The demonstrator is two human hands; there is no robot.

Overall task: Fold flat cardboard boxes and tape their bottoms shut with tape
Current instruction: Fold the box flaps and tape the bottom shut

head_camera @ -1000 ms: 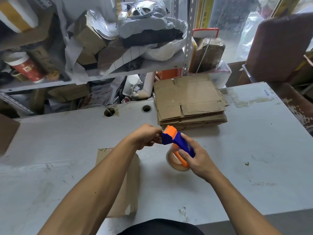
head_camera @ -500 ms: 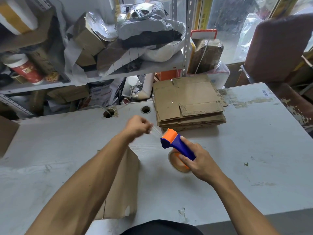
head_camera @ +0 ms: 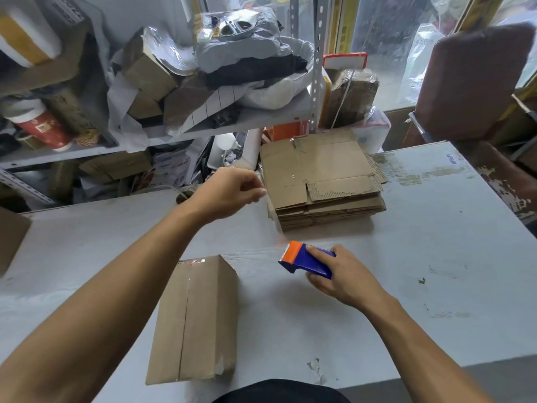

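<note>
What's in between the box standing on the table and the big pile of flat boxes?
In the head view, just bare table, crossed by a faint stretch of clear tape, between box and flat pile.

Folded box (head_camera: 194, 321) stands on the worktop (head_camera: 436, 257), near the front edge, left of centre. Stack of flat boxes (head_camera: 322, 181) sits at the back edge of the worktop, behind and right of the folded box, well apart from it. Tape dispenser (head_camera: 305, 260) is right of the folded box's far end and in front of the stack, held in the right hand (head_camera: 345, 274) just above the worktop. Left hand (head_camera: 229, 190) is raised over the back of the worktop, just left of the stack, behind the folded box. Shelving (head_camera: 203, 132) stands behind the worktop, to the left. Chair (head_camera: 470, 80) stands beyond the back right corner.
</note>
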